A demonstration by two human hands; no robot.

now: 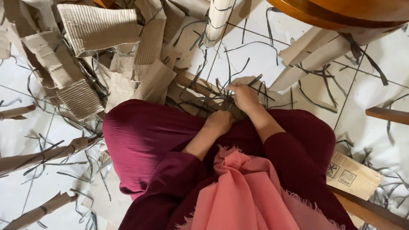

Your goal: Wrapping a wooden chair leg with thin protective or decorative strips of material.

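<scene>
I sit on a white tiled floor in maroon clothes with a pink scarf (247, 191) hanging in front. My left hand (219, 121) is closed low between my knees, apparently around thin dark strips (213, 100). My right hand (243, 96) reaches a little further forward, fingers curled into the same tangle of dark strips that lies over a cardboard piece (191, 83). What each hand grips is partly hidden.
Torn corrugated cardboard (98, 27) is heaped at the upper left. Rolled cardboard tubes (34, 159) lie at the left, a pale tube (217, 21) at the top. A round wooden table edge (341, 12) is upper right; a wooden bar (387, 114) at right. Dark strips litter the floor.
</scene>
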